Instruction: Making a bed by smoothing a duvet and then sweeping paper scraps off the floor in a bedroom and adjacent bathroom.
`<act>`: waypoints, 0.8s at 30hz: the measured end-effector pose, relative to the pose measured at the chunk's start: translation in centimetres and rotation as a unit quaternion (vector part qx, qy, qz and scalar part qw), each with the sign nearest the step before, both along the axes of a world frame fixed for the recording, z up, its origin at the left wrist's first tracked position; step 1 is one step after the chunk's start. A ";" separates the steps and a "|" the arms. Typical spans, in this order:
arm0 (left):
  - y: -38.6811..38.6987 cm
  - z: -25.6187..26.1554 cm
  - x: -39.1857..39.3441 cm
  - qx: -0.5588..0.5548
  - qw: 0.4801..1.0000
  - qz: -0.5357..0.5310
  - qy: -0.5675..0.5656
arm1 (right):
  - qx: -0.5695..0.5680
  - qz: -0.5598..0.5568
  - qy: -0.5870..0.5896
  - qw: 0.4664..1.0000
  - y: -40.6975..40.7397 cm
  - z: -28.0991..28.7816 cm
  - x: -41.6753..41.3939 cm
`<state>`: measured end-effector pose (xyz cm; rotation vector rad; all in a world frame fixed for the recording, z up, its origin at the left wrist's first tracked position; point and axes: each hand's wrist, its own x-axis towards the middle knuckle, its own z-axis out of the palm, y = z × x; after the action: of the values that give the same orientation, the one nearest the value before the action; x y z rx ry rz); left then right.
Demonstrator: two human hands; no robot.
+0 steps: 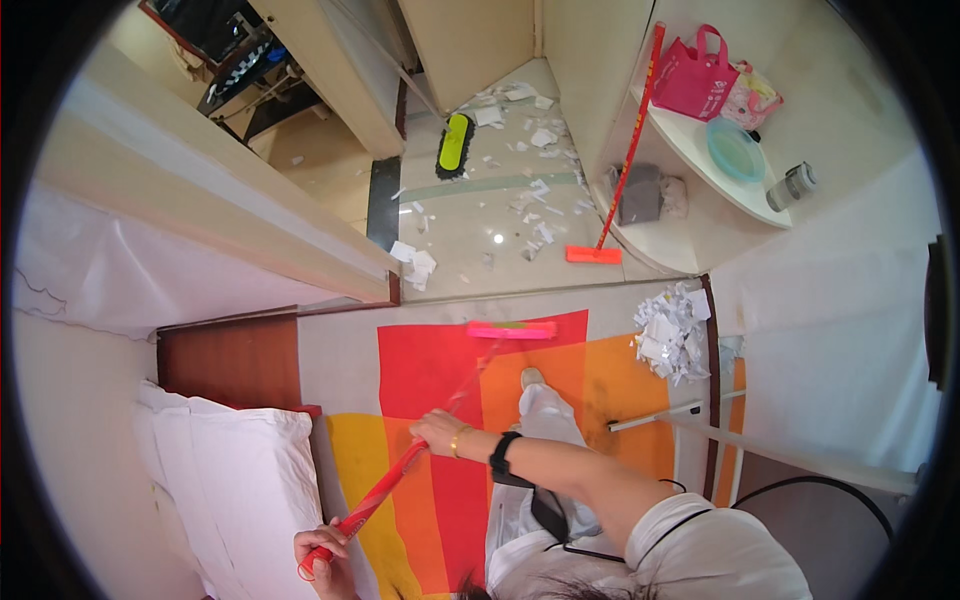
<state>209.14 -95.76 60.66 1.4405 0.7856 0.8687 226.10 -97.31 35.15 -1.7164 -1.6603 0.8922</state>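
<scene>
My left hand (324, 553) is closed around the end of the red pole (375, 495) of a long-handled floor-cleaning tool. Farther along the same pole my right hand (441, 430) grips it, with a bracelet and a black band on the wrist and forearm. The tool's blurred pink head (512, 330) is over the red and orange floor mat (427, 367), by its far edge. Whether it is a broom or a squeegee is unclear. A heap of torn white paper (670, 335) lies to the right of the mat.
Paper scraps (541, 137) litter the tiles beyond. A green flat mop (454, 142) lies there, and an orange-headed floor tool (593, 255) leans by white corner shelves (690, 154). A white-covered bed (232, 457) is at left, a white metal frame (795, 442) at right.
</scene>
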 end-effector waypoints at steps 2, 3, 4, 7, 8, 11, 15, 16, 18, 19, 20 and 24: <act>0.8 -1.8 -1.5 -0.005 0.999 -0.026 0.026 | 0.040 -0.007 0.025 0.999 2.5 -1.6 -0.5; 1.0 -2.5 -1.3 -0.002 0.999 -0.026 0.025 | 0.032 0.000 0.013 0.999 3.7 -2.4 -0.7; 1.1 -3.2 -1.0 -0.004 0.998 -0.024 0.052 | 0.024 0.005 0.001 1.000 4.4 -3.2 -0.7; 1.6 -4.9 -0.1 -0.029 0.998 0.000 0.051 | -0.050 0.030 0.017 0.998 4.6 -3.4 0.8; 2.0 -5.0 0.5 -0.049 0.998 -0.005 0.033 | -0.059 0.035 -0.005 0.998 4.2 -3.4 1.4; 2.5 -4.9 1.6 -0.077 0.996 -0.044 0.018 | -0.036 -0.018 -0.037 0.998 0.7 -3.1 3.3; 2.9 -5.4 2.3 -0.123 0.990 -0.069 -0.019 | -0.081 -0.054 -0.066 0.993 -3.4 -1.3 5.1; 3.0 -5.3 2.0 -0.124 0.990 -0.027 -0.061 | -0.081 -0.076 -0.053 0.992 -4.0 -0.6 5.0; 2.9 -4.7 2.3 -0.099 0.987 0.060 -0.112 | -0.057 -0.103 -0.024 0.993 -4.6 -0.5 4.5; 2.9 -4.0 2.2 -0.102 0.987 0.058 -0.111 | -0.059 -0.105 -0.024 0.992 -4.2 0.0 4.1; 3.0 -3.3 2.0 -0.096 0.982 0.078 -0.144 | -0.052 -0.091 -0.028 0.994 -3.7 0.4 3.5; 3.8 -2.2 0.3 -0.060 0.986 0.073 -0.134 | -0.049 -0.043 0.002 0.998 -1.2 1.1 1.1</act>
<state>209.41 -91.92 58.50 1.1417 0.7316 1.0843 227.22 -98.54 36.26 -1.8353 -1.5507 0.9506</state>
